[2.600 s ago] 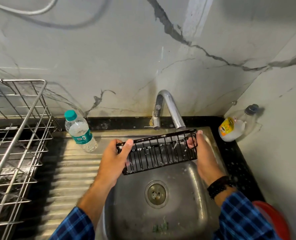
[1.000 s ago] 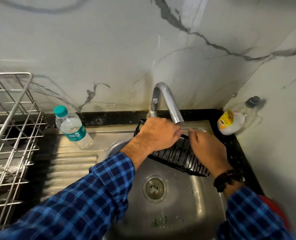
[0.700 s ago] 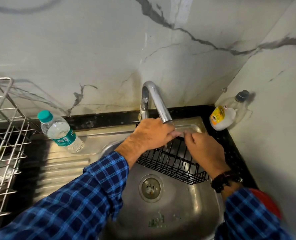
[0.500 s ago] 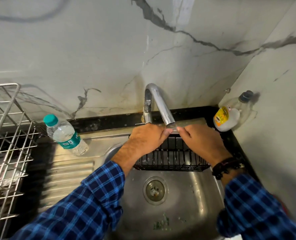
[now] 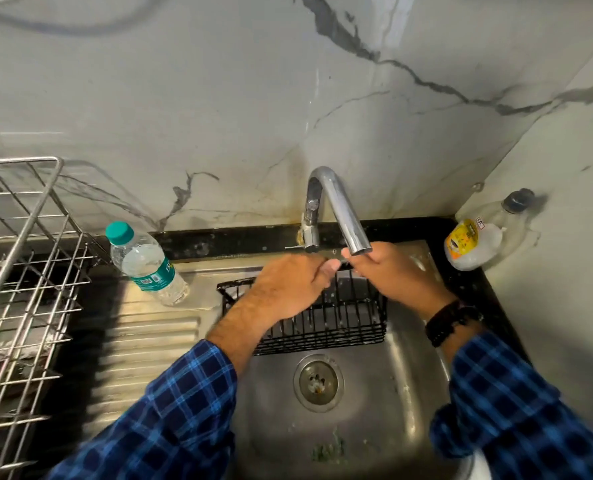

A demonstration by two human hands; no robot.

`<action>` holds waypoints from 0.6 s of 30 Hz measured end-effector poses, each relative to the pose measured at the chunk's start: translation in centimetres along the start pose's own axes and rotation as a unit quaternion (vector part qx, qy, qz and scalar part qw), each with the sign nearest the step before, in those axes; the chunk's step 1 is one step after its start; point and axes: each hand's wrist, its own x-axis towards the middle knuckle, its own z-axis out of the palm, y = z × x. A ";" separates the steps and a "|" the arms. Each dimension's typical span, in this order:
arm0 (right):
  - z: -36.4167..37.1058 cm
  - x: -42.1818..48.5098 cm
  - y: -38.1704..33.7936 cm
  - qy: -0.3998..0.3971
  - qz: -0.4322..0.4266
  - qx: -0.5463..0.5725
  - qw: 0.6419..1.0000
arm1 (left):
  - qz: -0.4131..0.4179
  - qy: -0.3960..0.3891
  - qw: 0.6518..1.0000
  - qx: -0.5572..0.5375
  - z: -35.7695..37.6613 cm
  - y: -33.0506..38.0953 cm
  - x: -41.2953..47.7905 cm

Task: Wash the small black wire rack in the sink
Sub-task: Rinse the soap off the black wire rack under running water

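Sink (image 5: 374, 427) fills the lower middle, with its ribbed draining board on the left, and a steel drying basket (image 5: 21, 271) stands at that left edge. We see the small black wire rack (image 5: 340, 320) in the back half of the basin, open side up. We cannot tell whether it rests on the bottom. From the back edge rises the tap (image 5: 343, 209), its spout ending just above the rack's far rim; no stream shows.

Our left hand (image 5: 288, 289) and right hand (image 5: 392, 275) both curl their fingers over that far rim, almost meeting under the spout. A water bottle (image 5: 146, 265) stands at the board's back edge, and a soap bottle (image 5: 472, 244) leans in the counter's back right corner.

We judge wet wire the main risk: a slipped grip would knock the rack against the spout or drop it toward the drain (image 5: 318, 381), near green scraps at the basin's front edge.
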 end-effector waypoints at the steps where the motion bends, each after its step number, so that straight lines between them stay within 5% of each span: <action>1: 0.4 0.0 -0.5 -0.011 -0.003 0.030 0.999 | 0.014 0.010 1.000 -0.004 0.2 0.3 0.1; 4: 0.8 0.1 -1.2 -0.012 -0.004 0.167 0.986 | 0.002 0.049 0.998 -0.050 0.3 -0.3 -0.2; 7: 0.2 -0.1 0.0 0.002 -0.001 0.199 0.980 | -0.051 0.092 0.966 -0.236 0.9 -1.8 -1.3; 12: 0.4 -1.3 0.1 -0.025 -0.012 0.084 0.996 | -0.084 0.108 0.926 -0.352 1.7 0.0 -2.2; 15: 1.1 -1.6 -1.5 -0.055 -0.063 -0.030 0.996 | -0.069 0.115 0.963 -0.235 1.1 0.9 -0.8; 18: 0.6 -1.7 -1.5 -0.038 -0.101 -0.072 0.991 | -0.064 0.145 0.956 -0.248 0.9 0.5 -0.9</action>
